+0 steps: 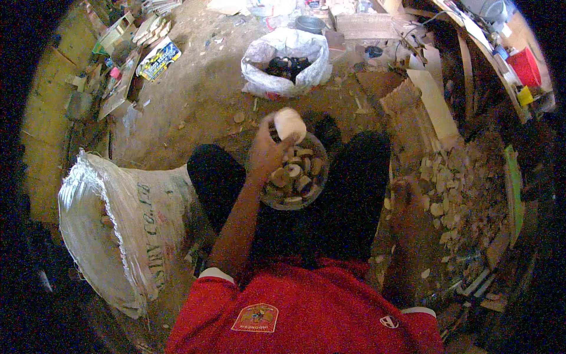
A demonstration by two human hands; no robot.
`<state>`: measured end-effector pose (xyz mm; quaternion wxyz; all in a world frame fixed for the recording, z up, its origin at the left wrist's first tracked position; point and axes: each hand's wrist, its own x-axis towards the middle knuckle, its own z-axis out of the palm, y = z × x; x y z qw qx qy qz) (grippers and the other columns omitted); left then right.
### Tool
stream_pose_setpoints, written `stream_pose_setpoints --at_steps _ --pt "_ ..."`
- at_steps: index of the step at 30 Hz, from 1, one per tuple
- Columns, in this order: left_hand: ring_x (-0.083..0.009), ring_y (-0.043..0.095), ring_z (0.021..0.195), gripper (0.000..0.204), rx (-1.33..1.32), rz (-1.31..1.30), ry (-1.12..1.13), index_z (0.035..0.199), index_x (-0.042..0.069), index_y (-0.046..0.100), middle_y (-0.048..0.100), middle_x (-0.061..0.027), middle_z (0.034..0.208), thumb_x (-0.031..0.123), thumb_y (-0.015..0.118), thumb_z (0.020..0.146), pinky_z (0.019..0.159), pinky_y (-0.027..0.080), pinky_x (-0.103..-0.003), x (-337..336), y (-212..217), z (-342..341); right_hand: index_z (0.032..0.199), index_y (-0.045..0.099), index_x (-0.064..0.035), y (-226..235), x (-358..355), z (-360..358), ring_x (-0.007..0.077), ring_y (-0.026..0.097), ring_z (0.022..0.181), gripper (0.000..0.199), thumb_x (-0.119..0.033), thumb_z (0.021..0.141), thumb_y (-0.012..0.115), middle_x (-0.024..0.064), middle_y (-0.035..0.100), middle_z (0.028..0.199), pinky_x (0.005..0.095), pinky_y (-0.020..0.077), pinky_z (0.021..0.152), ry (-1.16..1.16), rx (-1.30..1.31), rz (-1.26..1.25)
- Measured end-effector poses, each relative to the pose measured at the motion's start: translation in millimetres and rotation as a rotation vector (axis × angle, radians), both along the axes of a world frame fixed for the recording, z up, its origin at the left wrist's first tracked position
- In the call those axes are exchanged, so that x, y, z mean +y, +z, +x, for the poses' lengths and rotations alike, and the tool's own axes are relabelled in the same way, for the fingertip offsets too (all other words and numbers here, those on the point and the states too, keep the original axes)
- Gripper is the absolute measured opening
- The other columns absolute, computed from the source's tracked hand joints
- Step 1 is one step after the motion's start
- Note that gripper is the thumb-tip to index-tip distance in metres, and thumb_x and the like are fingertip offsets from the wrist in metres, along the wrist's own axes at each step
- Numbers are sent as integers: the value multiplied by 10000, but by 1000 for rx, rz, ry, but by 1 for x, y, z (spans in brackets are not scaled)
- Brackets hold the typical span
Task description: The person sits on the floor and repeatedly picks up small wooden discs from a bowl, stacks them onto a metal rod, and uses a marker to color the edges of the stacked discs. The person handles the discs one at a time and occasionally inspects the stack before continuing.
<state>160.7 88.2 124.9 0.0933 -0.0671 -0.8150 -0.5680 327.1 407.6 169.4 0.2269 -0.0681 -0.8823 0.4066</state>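
Note:
My left hand [266,150] is closed around a pale, rounded, cup-like thing [290,125] whose exact kind I cannot make out. It is held over the far rim of a clear round tub [321,187] between my knees. Inside the tub lie several thick, round brown-and-pale pieces [293,171] that look like wooden discs. To the right, beyond my right knee, my right hand [404,192] is low beside a heap of pale flat round pieces [446,197]. Its fingers are dim and blurred, so their grip does not show.
Ahead stands an open white sack [284,79] with dark things inside. A large woven sack [138,230] leans at my left. Cardboard [433,106] lies at the right, near a red bucket [525,68]. Loose chips dot the dirt floor [194,88].

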Motion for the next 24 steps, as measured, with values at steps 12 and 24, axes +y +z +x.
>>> stream_pose_setpoints --at_steps 12,24 --pt "-171 658 1056 843 255 308 90 1363 -43 565 692 -97 1177 62 975 634 928 558 -320 10 144 18 944 664 -32 17 -84 -7 263 641 676 264 -239 1065 555 129 665 783 379 503 663 258 -140 -17" --pt "-222 687 1030 929 551 -5 181 1336 8 550 700 -133 1170 244 1021 571 893 569 -366 11 138 15 907 643 -42 16 -83 2 269 596 620 299 -288 1061 571 112 624 731 401 459 607 210 -180 -15"
